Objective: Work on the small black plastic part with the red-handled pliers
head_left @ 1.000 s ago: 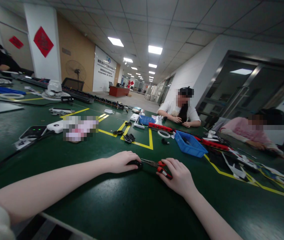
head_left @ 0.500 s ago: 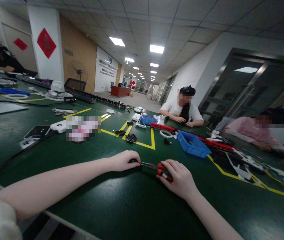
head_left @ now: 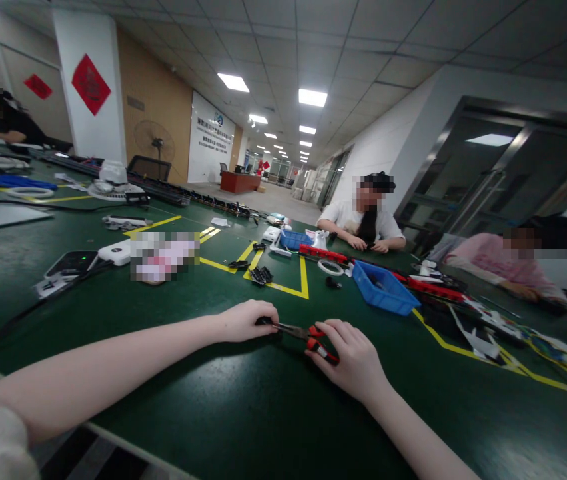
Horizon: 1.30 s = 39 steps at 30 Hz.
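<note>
Over the green table, my right hand (head_left: 350,357) is closed round the red-and-black handles of a pair of needle-nose pliers (head_left: 293,329). The pliers' jaws point left and meet a small black part (head_left: 264,321) pinched in the fingers of my left hand (head_left: 249,320). My fingers hide most of this part, so its exact kind cannot be told. Past my hands, several black parts (head_left: 261,275) lie loose by the yellow tape, and another small black piece (head_left: 333,283) rests closer to the right.
A blue bin (head_left: 388,300) stands at the right, beside a white ring (head_left: 330,268) and a red strip (head_left: 328,254). At the left lie a phone (head_left: 163,259), a white device (head_left: 114,251) and a black cable (head_left: 18,325). Two people (head_left: 363,220) sit across the table, another far left.
My right hand and the pliers have shifted slightly left, towards my left hand. My left hand stays nearly in place, holding the small black part.
</note>
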Each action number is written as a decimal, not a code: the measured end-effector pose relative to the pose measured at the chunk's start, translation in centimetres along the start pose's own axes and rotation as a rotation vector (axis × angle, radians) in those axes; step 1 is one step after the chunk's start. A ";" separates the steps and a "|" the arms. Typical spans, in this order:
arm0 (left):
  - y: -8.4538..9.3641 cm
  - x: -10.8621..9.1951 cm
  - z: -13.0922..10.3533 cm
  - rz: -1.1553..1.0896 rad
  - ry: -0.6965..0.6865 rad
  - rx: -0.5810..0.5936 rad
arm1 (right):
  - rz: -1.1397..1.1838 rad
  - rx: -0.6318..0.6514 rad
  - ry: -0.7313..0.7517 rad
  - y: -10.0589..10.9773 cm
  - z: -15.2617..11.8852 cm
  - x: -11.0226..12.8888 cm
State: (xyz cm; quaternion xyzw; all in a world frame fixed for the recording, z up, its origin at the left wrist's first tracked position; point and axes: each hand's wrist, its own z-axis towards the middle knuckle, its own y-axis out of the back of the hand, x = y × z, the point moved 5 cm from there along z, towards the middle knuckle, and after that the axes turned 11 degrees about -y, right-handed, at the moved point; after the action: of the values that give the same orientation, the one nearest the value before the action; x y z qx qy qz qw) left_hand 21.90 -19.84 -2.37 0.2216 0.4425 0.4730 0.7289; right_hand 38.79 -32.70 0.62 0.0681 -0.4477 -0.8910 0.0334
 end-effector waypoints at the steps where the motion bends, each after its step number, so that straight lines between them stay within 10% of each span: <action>1: 0.0 0.0 0.0 0.000 0.002 -0.001 | -0.003 0.001 0.001 0.0 0.0 0.1; 39: 0.3 -0.7 0.0 0.032 0.000 0.029 | 0.063 0.054 -0.014 0.6 0.2 -0.2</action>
State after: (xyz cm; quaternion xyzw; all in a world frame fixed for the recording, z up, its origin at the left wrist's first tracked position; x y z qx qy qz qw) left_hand 21.65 -20.37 -1.82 0.2392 0.4457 0.4784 0.7179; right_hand 39.01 -32.88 1.20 0.0485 -0.4736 -0.8776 0.0565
